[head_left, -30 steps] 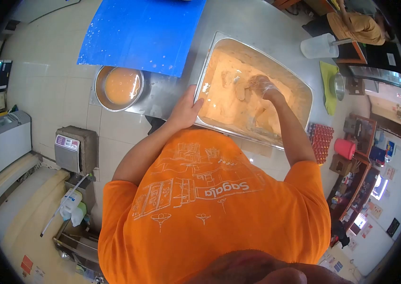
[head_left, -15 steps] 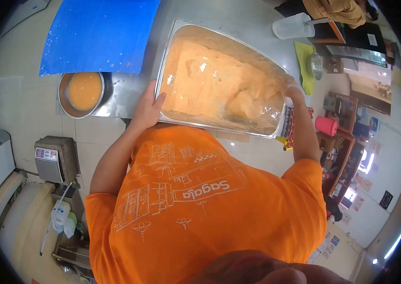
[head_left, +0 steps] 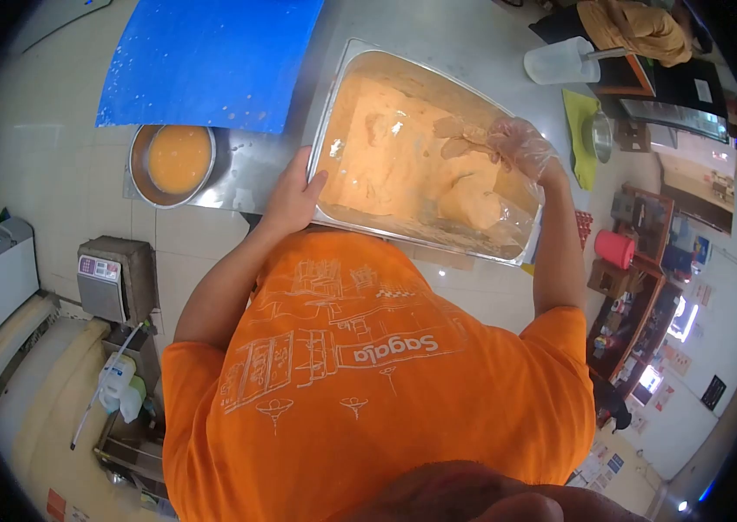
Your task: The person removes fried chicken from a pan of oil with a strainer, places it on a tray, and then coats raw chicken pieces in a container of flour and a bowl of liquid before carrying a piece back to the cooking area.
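Observation:
A deep rectangular metal pan (head_left: 340, 103) stands slightly askew at the counter's front edge. Pale orange, powdery mix (head_left: 377, 152) covers its bottom, with a larger lump (head_left: 473, 202) toward the right end. My left hand (head_left: 293, 198) grips the pan's left side, thumb up by the rim. My right hand (head_left: 512, 146), in a clear plastic glove, is over the pan's right half. Its fingers are coated in orange mix and stretch out to the left, apart from one another. I make out nothing held in them.
Left of the pan, a round metal pot (head_left: 136, 165) holds orange liquid beneath the edge of a blue board (head_left: 203, 61). A clear plastic jug (head_left: 560, 63), green cloth (head_left: 579, 130) and metal bowl (head_left: 601, 137) lie toward the right. Another person's tan sleeve (head_left: 638, 30) shows beyond.
My right hand has moved from the pan's right rim inward over the mix, its coated fingers now showing. My left hand keeps its hold. The whole view has shifted slightly.

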`<state>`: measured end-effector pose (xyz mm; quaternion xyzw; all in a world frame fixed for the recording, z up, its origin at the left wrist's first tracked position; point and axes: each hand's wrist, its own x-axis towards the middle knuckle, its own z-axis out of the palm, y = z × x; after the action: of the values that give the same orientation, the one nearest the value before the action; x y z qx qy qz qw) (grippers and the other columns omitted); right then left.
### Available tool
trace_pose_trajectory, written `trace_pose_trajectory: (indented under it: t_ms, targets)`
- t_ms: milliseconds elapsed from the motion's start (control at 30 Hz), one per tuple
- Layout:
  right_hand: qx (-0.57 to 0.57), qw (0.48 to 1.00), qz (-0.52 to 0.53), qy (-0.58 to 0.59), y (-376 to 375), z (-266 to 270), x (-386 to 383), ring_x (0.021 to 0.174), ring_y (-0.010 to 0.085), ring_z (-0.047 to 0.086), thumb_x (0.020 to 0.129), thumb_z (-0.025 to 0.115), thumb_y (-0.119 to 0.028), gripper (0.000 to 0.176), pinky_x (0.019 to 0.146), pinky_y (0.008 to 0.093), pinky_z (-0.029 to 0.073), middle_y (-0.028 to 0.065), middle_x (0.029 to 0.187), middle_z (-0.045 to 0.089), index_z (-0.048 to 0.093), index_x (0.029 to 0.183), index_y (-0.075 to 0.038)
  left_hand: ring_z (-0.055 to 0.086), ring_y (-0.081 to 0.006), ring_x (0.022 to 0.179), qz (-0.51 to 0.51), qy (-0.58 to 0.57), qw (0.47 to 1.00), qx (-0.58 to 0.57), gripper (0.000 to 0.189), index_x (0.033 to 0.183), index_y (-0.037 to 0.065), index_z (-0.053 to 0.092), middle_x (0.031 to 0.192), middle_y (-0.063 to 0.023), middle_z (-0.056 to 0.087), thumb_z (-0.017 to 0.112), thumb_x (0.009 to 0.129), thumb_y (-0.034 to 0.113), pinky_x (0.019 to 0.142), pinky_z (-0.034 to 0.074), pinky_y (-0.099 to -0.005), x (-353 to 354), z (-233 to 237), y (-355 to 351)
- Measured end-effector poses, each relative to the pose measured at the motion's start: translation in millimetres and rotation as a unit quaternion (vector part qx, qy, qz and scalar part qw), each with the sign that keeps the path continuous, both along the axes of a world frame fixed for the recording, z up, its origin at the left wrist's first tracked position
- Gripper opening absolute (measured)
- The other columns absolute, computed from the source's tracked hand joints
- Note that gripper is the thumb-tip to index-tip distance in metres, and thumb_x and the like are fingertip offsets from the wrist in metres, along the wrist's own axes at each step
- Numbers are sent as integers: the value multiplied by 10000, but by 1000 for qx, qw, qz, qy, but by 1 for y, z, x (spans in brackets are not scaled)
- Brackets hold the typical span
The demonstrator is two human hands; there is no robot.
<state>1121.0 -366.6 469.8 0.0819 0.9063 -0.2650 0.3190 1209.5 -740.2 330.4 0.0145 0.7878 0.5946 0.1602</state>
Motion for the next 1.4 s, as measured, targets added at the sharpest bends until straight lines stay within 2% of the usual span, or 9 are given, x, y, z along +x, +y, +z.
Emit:
trace_pose_trajectory:
  t_ms: [100, 333, 433, 467, 500, 633, 800, 900, 1400]
  targets:
    - [36, 998, 46, -15, -28, -1, -8, 573, 146, 583, 889, 560, -182, 169, 574, 306, 470, 65, 682, 623, 625, 898, -26, 572, -425, 1093, -3, 3, 1000, -2, 401, 1272, -20, 455, 1161, -255, 598, 551, 933, 172, 924, 447, -436, 0, 1, -1]
    - [135, 966, 166, 143, -18, -106, 6, 1051, 395, 584, 932, 462, -189, 236, 899, 465, 471, 230, 1136, 618, 598, 1038, -27, 556, -443, 1084, -8, 36, 999, 19, 353, 1223, 1, 467, 1142, -263, 584, 555, 921, 161, 906, 443, -451, -1, -9, -2]
    - [14, 903, 408, 134, -45, -173, 29, 985, 311, 616, 964, 484, -202, 228, 865, 391, 490, 161, 1084, 642, 602, 1058, -32, 561, -441, 1072, -6, 54, 998, 22, 351, 1222, 2, 465, 1132, -258, 585, 554, 917, 152, 902, 443, -452, -1, -5, -1]
    - [-93, 949, 300, -11, -71, -183, 38, 1016, 280, 594, 972, 465, -200, 236, 903, 379, 477, 144, 1106, 628, 601, 1063, -30, 561, -441, 1068, -11, 53, 998, 20, 351, 1222, 3, 463, 1128, -257, 585, 553, 917, 151, 900, 443, -454, -2, -4, -2]
    - [57, 939, 336, -41, -112, -170, 45, 1079, 291, 592, 957, 495, -277, 309, 932, 391, 470, 162, 1167, 626, 601, 1102, -26, 561, -441, 1065, -14, 52, 998, 19, 350, 1223, 3, 462, 1125, -256, 585, 551, 917, 149, 898, 443, -455, -3, -4, -2]
    - [108, 950, 282, -81, -158, -181, 60, 1108, 364, 613, 903, 535, -330, 385, 915, 435, 484, 225, 1181, 638, 615, 1101, -10, 561, -443, 1059, -20, 63, 998, 17, 351, 1225, 6, 460, 1119, -256, 584, 548, 916, 148, 893, 443, -460, -2, -12, -2]
    - [23, 969, 246, 20, -116, -188, 30, 962, 379, 646, 884, 515, -194, 232, 819, 449, 505, 236, 995, 660, 635, 990, -26, 559, -451, 1062, -18, 64, 998, 5, 360, 1232, 9, 458, 1132, -261, 582, 549, 917, 156, 889, 444, -469, -2, -11, -2]
    - [86, 899, 310, 296, -106, -183, 6, 930, 362, 645, 863, 518, -137, 183, 795, 429, 519, 203, 941, 662, 638, 967, -46, 557, -452, 1066, -14, 61, 998, 1, 364, 1238, 11, 455, 1135, -262, 581, 547, 919, 159, 895, 444, -471, 0, -11, -3]
    - [143, 943, 270, 128, -109, -132, -31, 1215, 351, 508, 904, 490, -104, 353, 1025, 388, 421, 179, 1281, 541, 538, 1254, -97, 548, -451, 1075, -19, 43, 999, 9, 347, 1219, 9, 460, 1143, -259, 578, 544, 925, 174, 898, 434, -476, -1, -13, -3]
